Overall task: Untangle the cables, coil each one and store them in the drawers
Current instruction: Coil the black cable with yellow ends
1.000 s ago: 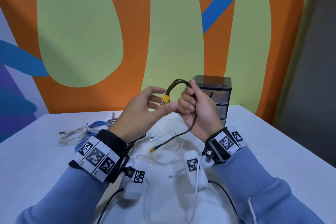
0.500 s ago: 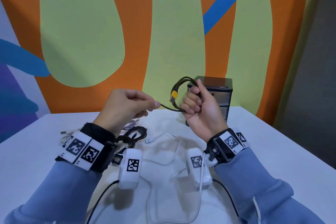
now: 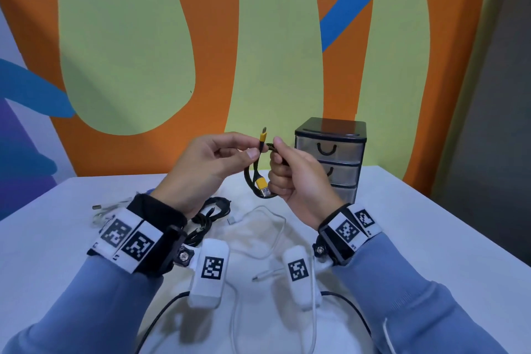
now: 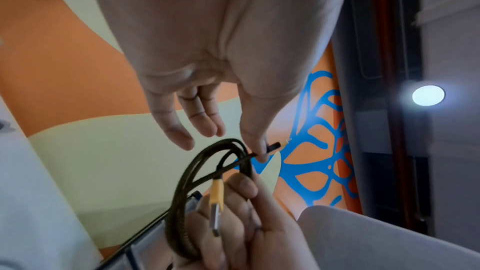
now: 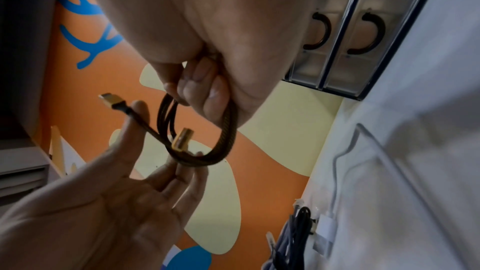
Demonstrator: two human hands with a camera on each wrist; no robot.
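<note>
Both hands midair: right hand [image 3: 298,178] grips braided cable [image 3: 251,184] coil, left hand [image 3: 207,167] pinches its end.

We see a dark braided cable with yellow plugs [image 3: 260,181] coiled in small loops above the table, near the closed three-drawer translucent plastic cabinet [image 3: 330,158]; a white cable [image 3: 267,234] and black cables [image 3: 211,215] lie loose.

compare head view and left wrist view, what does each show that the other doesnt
Only the head view shows the white table with the loose white cable, the black cable bundle and the whole black-framed three-drawer unit. Only the left wrist view shows a round ceiling light. Both show the left hand pinching the small plug end of the dark braided yellow-plugged cable, whose coil the right hand grips.
</note>
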